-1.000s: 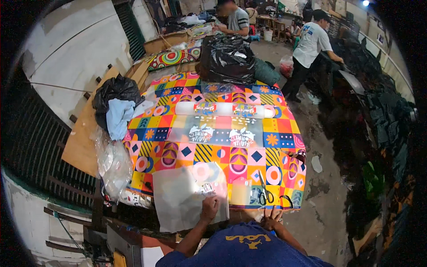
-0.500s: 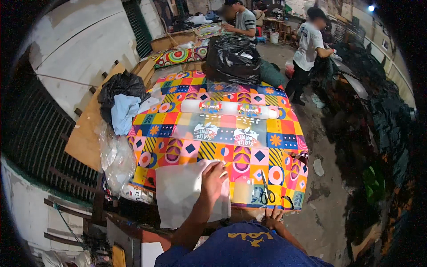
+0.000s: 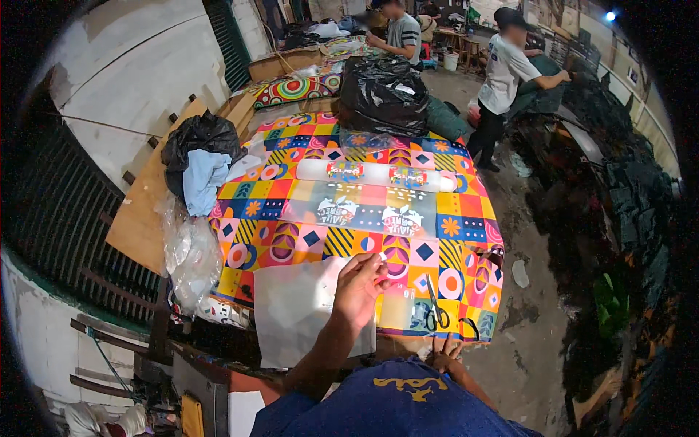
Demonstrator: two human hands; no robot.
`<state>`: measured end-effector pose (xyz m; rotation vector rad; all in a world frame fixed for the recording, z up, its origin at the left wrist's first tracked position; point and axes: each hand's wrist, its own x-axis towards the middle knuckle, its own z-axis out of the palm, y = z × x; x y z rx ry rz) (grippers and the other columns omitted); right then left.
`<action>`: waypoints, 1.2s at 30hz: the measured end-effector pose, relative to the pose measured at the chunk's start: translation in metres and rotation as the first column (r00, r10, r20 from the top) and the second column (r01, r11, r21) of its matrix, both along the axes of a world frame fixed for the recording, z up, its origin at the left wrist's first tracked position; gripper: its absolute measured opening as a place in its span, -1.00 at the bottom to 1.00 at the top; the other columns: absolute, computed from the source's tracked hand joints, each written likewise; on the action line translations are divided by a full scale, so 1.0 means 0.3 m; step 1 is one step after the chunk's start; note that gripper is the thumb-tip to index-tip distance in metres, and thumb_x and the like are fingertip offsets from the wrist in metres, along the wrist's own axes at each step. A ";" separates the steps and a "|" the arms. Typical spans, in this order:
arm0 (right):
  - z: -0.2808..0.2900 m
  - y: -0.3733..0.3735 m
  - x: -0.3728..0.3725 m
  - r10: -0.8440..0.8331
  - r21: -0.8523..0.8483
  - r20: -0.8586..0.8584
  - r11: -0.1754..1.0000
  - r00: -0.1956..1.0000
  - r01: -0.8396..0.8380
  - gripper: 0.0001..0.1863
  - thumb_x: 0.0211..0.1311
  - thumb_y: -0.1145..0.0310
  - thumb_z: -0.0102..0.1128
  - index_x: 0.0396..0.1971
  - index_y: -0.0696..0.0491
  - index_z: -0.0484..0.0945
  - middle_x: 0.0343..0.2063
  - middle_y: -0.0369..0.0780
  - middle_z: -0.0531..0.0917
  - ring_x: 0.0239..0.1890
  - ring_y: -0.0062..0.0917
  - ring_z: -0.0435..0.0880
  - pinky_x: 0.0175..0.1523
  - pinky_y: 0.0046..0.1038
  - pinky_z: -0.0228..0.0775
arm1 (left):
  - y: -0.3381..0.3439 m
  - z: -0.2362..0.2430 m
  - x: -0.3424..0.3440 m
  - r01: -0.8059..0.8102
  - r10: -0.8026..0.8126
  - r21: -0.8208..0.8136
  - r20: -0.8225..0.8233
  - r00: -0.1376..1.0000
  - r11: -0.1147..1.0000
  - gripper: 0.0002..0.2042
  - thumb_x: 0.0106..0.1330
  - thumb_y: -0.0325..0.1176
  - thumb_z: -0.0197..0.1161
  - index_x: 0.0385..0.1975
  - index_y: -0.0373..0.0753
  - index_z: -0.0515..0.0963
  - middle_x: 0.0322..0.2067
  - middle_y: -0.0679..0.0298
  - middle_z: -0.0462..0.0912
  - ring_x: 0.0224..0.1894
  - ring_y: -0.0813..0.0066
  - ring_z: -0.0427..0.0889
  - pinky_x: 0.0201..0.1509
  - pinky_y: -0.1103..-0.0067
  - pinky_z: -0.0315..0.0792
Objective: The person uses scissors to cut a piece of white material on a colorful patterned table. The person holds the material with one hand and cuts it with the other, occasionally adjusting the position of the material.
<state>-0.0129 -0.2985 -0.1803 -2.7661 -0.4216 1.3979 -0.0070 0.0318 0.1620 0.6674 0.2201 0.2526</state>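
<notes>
My left hand (image 3: 357,288) is above the right edge of a white sheet (image 3: 287,317), its fingers drawn together. A small white bit (image 3: 382,256) shows at the fingertips, too small to name. My right hand (image 3: 445,348) rests at the table's near edge with fingers spread and holding nothing. Just beyond it lie black-handled scissors (image 3: 435,312), blades pointing away. Left of the scissors is a small translucent rectangle (image 3: 397,309). Farther back, a roll of clear film (image 3: 375,177) with printed pictures lies crosswise, its loose end (image 3: 368,211) spread toward me.
A colourful patterned cloth (image 3: 291,240) covers the table. A black plastic bag (image 3: 384,98) stands at the back. Light blue cloth (image 3: 205,182) and clear plastic bags (image 3: 193,258) lie at the left. One person (image 3: 506,76) is at the right by dark piled material; another (image 3: 400,36) is farther back.
My left hand has moved up and right, away from the white sheet, and turned so its fingers show. My right hand stays put. The person at the right has stretched out an arm.
</notes>
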 end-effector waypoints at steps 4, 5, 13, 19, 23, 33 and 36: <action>0.005 0.003 0.002 -0.003 0.008 -0.008 1.000 1.000 0.003 -0.20 0.09 -0.11 0.04 0.31 -0.51 -0.14 0.33 -0.07 -0.20 0.28 0.19 -0.16 0.06 0.37 0.00 | -0.001 -0.036 -0.002 -0.024 0.024 0.008 -0.030 0.999 1.000 -0.91 0.28 -0.44 0.14 -0.25 -0.21 0.48 -0.35 0.36 0.54 -0.29 0.57 0.51 -0.23 0.58 0.42; 0.007 0.004 0.002 -0.007 0.010 -0.009 1.000 1.000 0.007 -0.20 0.09 -0.11 0.04 0.31 -0.51 -0.13 0.33 -0.07 -0.18 0.29 0.18 -0.15 0.06 0.36 0.01 | -0.004 -0.048 -0.001 -0.036 0.037 0.026 -0.022 0.999 0.999 -0.91 0.28 -0.45 0.14 -0.25 -0.21 0.48 -0.34 0.35 0.55 -0.29 0.57 0.52 -0.23 0.60 0.43; 0.149 0.055 0.057 -0.015 0.006 -0.023 1.000 1.000 0.016 -0.20 0.07 -0.08 0.08 0.31 -0.51 -0.10 0.34 -0.05 -0.06 0.30 0.15 -0.04 0.05 0.35 0.05 | 0.001 -0.137 -0.008 -0.093 0.093 0.022 -0.003 0.996 0.995 -0.85 0.24 -0.56 0.13 -0.20 -0.32 0.48 -0.28 0.23 0.58 -0.23 0.47 0.58 -0.12 0.60 0.48; 0.308 0.220 0.141 -0.271 0.338 0.562 0.938 0.781 0.083 -0.52 0.00 0.12 0.19 -0.05 -0.02 0.43 -0.11 0.01 0.46 -0.08 -0.05 0.44 -0.07 -0.10 0.37 | 0.014 -0.174 -0.026 -0.110 0.110 0.012 -0.044 0.993 0.994 -0.86 0.23 -0.58 0.14 -0.22 -0.36 0.47 -0.30 0.21 0.56 -0.23 0.43 0.58 -0.08 0.55 0.49; 0.188 0.280 0.204 -0.306 0.425 0.625 0.905 0.719 0.015 -0.65 -0.06 0.33 0.18 -0.19 0.04 0.47 -0.17 0.02 0.43 -0.16 -0.07 0.47 -0.14 -0.13 0.39 | -0.005 -0.174 -0.040 -0.089 0.091 0.047 -0.056 0.994 0.995 -0.88 0.25 -0.56 0.12 -0.23 -0.34 0.46 -0.30 0.21 0.56 -0.23 0.44 0.58 -0.07 0.55 0.49; 0.182 0.306 0.297 -0.383 0.411 0.513 0.895 0.768 0.172 -0.56 -0.04 0.41 0.10 -0.06 0.09 0.35 -0.37 0.05 0.57 -0.29 -0.06 0.59 -0.20 -0.14 0.45 | 0.021 -0.151 -0.101 -0.021 0.049 0.210 -0.128 0.991 0.977 -0.93 0.28 -0.47 0.12 -0.29 -0.27 0.45 -0.36 0.31 0.55 -0.36 0.52 0.53 -0.36 0.57 0.44; 0.227 0.301 0.321 -0.497 0.517 0.358 0.810 0.790 0.275 -0.44 -0.03 0.33 0.16 0.06 0.09 0.33 -0.42 0.05 0.60 -0.29 -0.15 0.63 -0.19 -0.23 0.46 | 0.030 -0.148 -0.109 -0.048 0.092 0.243 -0.172 0.981 0.969 -0.92 0.26 -0.48 0.13 -0.29 -0.28 0.48 -0.39 0.30 0.55 -0.37 0.52 0.53 -0.37 0.56 0.44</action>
